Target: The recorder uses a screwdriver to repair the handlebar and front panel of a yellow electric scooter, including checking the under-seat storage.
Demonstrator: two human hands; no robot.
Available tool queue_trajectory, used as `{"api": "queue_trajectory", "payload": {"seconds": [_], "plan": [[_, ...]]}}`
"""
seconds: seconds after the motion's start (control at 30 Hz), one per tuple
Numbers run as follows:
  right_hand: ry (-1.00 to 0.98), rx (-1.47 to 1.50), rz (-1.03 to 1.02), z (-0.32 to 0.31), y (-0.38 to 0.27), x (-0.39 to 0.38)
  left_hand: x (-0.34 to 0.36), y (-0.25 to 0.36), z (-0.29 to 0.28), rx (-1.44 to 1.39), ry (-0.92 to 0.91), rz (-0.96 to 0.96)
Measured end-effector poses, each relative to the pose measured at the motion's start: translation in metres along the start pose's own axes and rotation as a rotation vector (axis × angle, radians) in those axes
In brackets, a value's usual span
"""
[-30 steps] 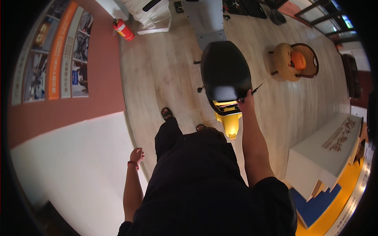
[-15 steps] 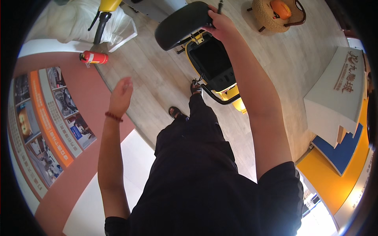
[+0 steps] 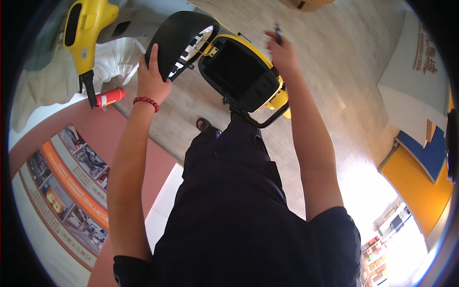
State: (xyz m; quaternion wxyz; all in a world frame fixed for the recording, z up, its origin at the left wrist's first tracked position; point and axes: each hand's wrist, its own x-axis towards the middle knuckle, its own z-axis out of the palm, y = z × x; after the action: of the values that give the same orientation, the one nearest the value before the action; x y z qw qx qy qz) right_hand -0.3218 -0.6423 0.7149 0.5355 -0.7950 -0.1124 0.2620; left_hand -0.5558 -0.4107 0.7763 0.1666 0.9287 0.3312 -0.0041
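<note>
A yellow electric scooter stands ahead of me, its black seat (image 3: 179, 38) hinged up and tilted to the left. Beneath it, the black storage compartment (image 3: 239, 71) lies exposed. My left hand (image 3: 154, 79) grips the seat's near edge, fingers on the outer cover and thumb at the rim. To the right of the compartment, my right hand (image 3: 285, 56) is closed on a small dark stick-like thing (image 3: 278, 32) that points up; blur hides its kind. That hand is apart from the seat. A black rear grab bar (image 3: 267, 120) curves round the scooter's near end.
At the left, the scooter's yellow handlebar (image 3: 91, 33) with a black grip stands near a red fire extinguisher (image 3: 110, 97) on the floor. Farther left is a pink wall (image 3: 95, 119) with a picture board. A white counter (image 3: 406, 86) stands at the right, a wicker chair (image 3: 311, 4) at the top edge.
My left hand has come up from the air onto the seat. The right hand has let go of the seat and moved right and down. The seat leans farther left in view.
</note>
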Motion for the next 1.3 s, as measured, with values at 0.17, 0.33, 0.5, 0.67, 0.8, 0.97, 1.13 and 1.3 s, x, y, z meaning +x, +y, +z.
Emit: {"api": "queue_trajectory", "payload": {"seconds": [0.17,0.33,0.5,0.67,0.8,0.97,1.13,1.3], "plan": [[0.271,-0.307,0.177,-0.070,0.108,-0.047,0.004,0.009,0.004,0.074,-0.024,0.052],[0.368,-0.518,0.168,-0.052,0.167,-0.096,-0.009,0.005,0.008,0.051,0.025,0.087],[0.393,-0.218,0.359,-0.037,0.180,-0.103,0.001,0.007,0.002,0.064,0.017,0.137],[0.586,-0.358,0.254,-0.024,0.182,-0.097,0.018,0.019,-0.003,0.090,-0.049,0.105],[0.606,-0.339,0.256,-0.024,0.178,-0.099,0.013,0.020,-0.001,0.121,-0.046,0.060],[0.590,-0.334,0.294,-0.025,0.171,-0.100,-0.001,0.005,0.005,0.081,-0.012,0.076],[0.623,-0.375,0.292,-0.024,0.169,-0.099,-0.001,0.001,0.006,0.074,0.006,0.122],[0.594,-0.326,0.319,-0.022,0.169,-0.101,0.011,0.016,-0.001,0.092,-0.046,0.102]]}}
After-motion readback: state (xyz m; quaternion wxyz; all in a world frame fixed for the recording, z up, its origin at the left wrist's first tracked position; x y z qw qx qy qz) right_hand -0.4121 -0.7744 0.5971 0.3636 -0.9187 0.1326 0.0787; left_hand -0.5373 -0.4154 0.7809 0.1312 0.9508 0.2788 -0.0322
